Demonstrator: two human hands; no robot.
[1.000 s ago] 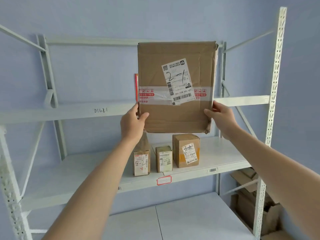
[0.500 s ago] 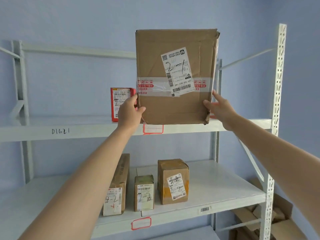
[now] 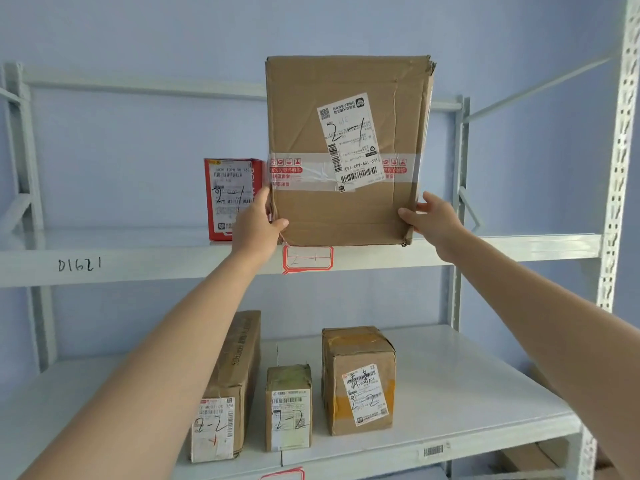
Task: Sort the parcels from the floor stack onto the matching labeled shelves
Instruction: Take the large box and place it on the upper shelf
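We've got the brown parcel point(image 3: 346, 150) marked 2-1 upright, bottom edge at front lip of upper shelf point(image 3: 485, 249), right above the 2-1 tag point(image 3: 307, 259). Left hand point(image 3: 258, 225) & right hand point(image 3: 434, 220) clamp its lower sides, thumbs on front face, fingers wrapped behind. Red box point(image 3: 230, 199) just to its left.

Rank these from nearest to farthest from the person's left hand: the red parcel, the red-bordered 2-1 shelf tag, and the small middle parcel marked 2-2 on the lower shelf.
From the left hand:
1. Red parcel, just left of the hand on the upper shelf; the hand overlaps its edge.
2. 2-1 shelf tag, just below and right, on the shelf's front edge.
3. Small 2-2 parcel, far below on the lower shelf.
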